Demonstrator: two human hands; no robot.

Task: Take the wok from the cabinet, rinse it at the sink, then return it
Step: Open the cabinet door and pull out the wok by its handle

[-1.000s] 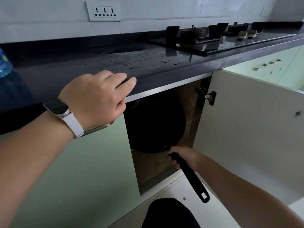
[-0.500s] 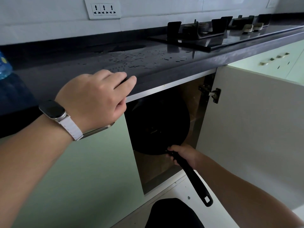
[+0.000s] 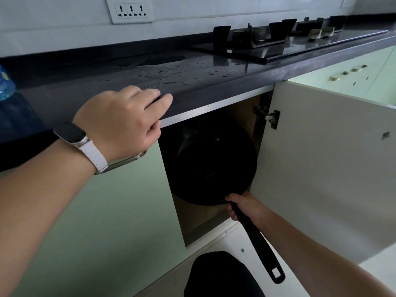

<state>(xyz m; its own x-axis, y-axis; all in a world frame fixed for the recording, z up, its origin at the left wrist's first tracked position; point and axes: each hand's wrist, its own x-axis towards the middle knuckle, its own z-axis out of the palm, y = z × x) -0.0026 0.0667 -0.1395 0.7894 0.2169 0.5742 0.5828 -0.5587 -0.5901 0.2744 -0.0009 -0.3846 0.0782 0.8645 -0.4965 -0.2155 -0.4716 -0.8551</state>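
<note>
A black wok [image 3: 214, 168] sits tilted in the mouth of the open cabinet [image 3: 203, 219] under the counter, its bowl facing me. Its long black handle [image 3: 257, 243] runs down and to the right, out over the floor. My right hand [image 3: 244, 205] grips the handle close to the wok's rim. My left hand [image 3: 124, 121], with a watch on the wrist, grips the front edge of the dark countertop [image 3: 214, 86], fingers on top and thumb under the edge. The back of the wok is hidden in the dark cabinet.
The cabinet door [image 3: 321, 157] stands open to the right of the wok. Water drops lie on the countertop, and a gas hob [image 3: 278, 43] sits at the back right. A blue bottle [image 3: 5, 82] shows at the left edge. My dark-clad knee [image 3: 220, 275] is below.
The wok has shifted slightly outward and to the right in the cabinet opening with my right hand on its handle. My left hand has stayed on the counter edge.
</note>
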